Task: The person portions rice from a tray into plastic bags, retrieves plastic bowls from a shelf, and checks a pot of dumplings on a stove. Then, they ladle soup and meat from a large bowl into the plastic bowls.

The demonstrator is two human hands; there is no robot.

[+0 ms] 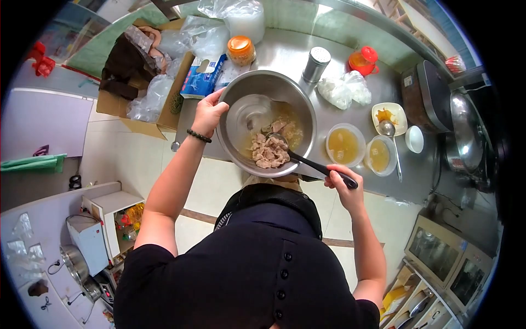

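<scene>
A large steel bowl (311, 118) stands at the front edge of the steel counter, with broth and slices of cooked meat (269, 152) in it. My left hand (209, 113) grips the bowl's rim at its left side, and a beaded bracelet is round that wrist. Closed round the black handle of a ladle (309, 162) is my right hand (345, 185), right of the bowl. The ladle's head lies among the meat, partly hidden by it. Two plastic tubs of yellowish broth, a larger one (344, 145) and a smaller one (379, 156), are right of the bowl.
Behind the bowl are an orange-lidded jar (241, 50), a metal shaker (316, 64), a red-lidded pot (364, 60) and plastic bags (342, 89). A cardboard box (176, 101) and a blue box (203, 77) stand left. Right are a square dish (402, 112), a spoon (397, 151) and a white bowl (415, 139).
</scene>
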